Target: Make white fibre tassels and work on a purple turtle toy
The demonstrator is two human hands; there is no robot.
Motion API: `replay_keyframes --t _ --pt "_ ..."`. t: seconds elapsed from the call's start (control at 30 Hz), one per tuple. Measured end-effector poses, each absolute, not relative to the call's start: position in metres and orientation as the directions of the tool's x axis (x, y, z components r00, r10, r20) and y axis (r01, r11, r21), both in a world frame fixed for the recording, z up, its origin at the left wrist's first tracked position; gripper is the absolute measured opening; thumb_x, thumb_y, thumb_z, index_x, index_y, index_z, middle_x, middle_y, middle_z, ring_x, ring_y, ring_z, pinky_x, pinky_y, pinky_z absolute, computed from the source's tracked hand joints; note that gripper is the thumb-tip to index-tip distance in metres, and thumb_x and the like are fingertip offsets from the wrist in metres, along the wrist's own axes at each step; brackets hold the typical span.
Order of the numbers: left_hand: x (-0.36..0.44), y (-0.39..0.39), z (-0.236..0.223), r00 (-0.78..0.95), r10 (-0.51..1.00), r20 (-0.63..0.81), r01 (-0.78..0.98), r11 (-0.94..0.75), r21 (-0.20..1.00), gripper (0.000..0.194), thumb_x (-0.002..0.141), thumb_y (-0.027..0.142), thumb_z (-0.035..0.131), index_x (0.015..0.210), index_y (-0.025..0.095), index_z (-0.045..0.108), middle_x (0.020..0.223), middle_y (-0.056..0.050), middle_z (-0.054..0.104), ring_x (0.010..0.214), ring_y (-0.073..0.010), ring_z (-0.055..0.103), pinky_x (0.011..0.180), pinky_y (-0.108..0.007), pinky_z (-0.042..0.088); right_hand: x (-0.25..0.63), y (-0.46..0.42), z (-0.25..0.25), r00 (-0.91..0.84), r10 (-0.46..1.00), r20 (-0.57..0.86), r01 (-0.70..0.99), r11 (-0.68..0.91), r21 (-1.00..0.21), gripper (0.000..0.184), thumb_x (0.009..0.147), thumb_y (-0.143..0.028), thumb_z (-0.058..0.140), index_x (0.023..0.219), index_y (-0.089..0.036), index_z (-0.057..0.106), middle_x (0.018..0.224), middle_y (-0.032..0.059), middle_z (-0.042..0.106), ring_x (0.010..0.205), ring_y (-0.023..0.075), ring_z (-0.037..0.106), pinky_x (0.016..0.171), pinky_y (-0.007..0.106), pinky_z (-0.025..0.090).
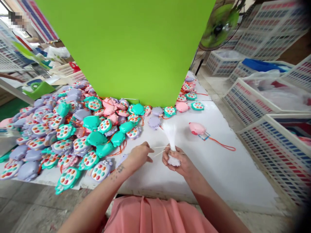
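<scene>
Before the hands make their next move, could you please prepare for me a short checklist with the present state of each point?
1. White bundle held in the right hand: ok, fingers around its lower part.
2. White strands reaching toward the left hand: ok, two show between the hands.
3. Left fingers gripping a strand firmly: cannot tell.
4. Pink toy apart from both hands: ok, it lies on the table.
5. Nearest teal toy fully on the table: not ok, it overhangs the near edge.
</scene>
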State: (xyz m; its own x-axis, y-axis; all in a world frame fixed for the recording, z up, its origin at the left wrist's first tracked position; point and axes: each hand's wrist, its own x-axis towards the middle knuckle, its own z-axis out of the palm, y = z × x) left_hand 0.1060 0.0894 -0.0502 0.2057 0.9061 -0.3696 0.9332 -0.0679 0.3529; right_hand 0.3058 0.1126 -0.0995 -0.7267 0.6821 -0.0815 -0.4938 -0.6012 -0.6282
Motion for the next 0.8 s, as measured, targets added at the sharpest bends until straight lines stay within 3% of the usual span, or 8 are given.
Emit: replay_keyframes --t 0.07,0.17,0.3,0.4,0.5,0.63,0.8 --pt "0.102 0.092 -0.048 0.343 0.82 -0.458 0.836 -0.044 0.547 0.062 0.06 0.037 0.079 0.118 0.022 0.062 0.113 -0.008 0.056 0.09 -0.0236 0.059 0.075 -0.028 0.045 0.307 0.114 -0.099 -0.715 0.693 -0.094 -0.471 -0.576 -0.668 0.015 0.079 -0.028 0.065 0.085 -0.018 0.055 0.064 0.0008 0.057 0.057 0.0142 0.056 0.032 0.014 0.032" --pt "0.097 0.092 -0.051 0.449 0.745 -0.494 0.616 0.142 0.775 0.09 0.05 0.052 0.081 0.129 0.021 0.051 0.125 -0.012 0.048 0.098 -0.0265 0.055 0.072 -0.029 0.046 0.309 0.113 -0.1 -0.701 0.705 -0.107 -0.397 -0.51 -0.763 0.016 0.079 -0.03 0.065 0.085 -0.017 0.056 0.063 0.0023 0.059 0.053 0.0137 0.055 0.033 0.015 0.034" --pt "0.103 0.087 -0.065 0.551 0.738 -0.391 0.23 0.316 0.921 0.09 0.055 0.063 0.073 0.129 0.018 0.05 0.117 -0.012 0.054 0.106 -0.0271 0.05 0.085 -0.034 0.041 0.308 0.111 -0.101 -0.742 0.666 -0.075 -0.35 -0.481 -0.804 0.022 0.078 -0.032 0.066 0.091 -0.014 0.061 0.065 0.0043 0.062 0.05 0.0123 0.053 0.036 0.018 0.039" --pt "0.116 0.083 -0.069 0.558 0.77 -0.31 -0.012 0.381 0.924 0.089 0.057 0.066 0.07 0.128 0.016 0.049 0.094 -0.007 0.061 0.097 -0.0229 0.054 0.089 -0.035 0.038 0.303 0.111 -0.1 -0.73 0.681 -0.051 -0.391 -0.478 -0.787 0.026 0.077 -0.032 0.067 0.094 -0.013 0.064 0.071 0.0064 0.063 0.055 0.0136 0.057 0.039 0.019 0.044" --pt "0.127 0.083 -0.064 0.55 0.786 -0.281 -0.104 0.399 0.911 0.087 0.058 0.065 0.07 0.124 0.011 0.052 0.078 -0.006 0.062 0.077 -0.0193 0.058 0.08 -0.034 0.042 0.299 0.109 -0.098 -0.772 0.633 -0.064 -0.366 -0.523 -0.77 0.029 0.077 -0.033 0.066 0.098 -0.013 0.064 0.075 0.0074 0.064 0.059 0.0169 0.062 0.037 0.02 0.046" --pt "0.133 0.085 -0.065 0.602 0.734 -0.315 -0.118 0.472 0.873 0.086 0.059 0.058 0.075 0.127 0.014 0.048 0.08 -0.009 0.063 0.054 -0.015 0.059 0.053 -0.025 0.042 0.295 0.108 -0.097 -0.845 0.524 -0.106 -0.254 -0.567 -0.783 0.027 0.075 -0.03 0.068 0.092 -0.011 0.064 0.069 0.0062 0.063 0.055 0.0183 0.063 0.036 0.021 0.048" --pt "0.143 0.08 -0.08 0.569 0.764 -0.305 -0.313 0.544 0.778 0.067 0.065 0.056 0.072 0.115 0.014 0.058 0.079 -0.008 0.064 0.038 -0.008 0.051 0.043 -0.023 0.043 0.296 0.108 -0.099 -0.882 0.453 -0.132 -0.185 -0.589 -0.786 0.031 0.074 -0.035 0.071 0.093 -0.012 0.06 0.074 0.0073 0.066 0.056 0.0175 0.064 0.038 0.021 0.049"
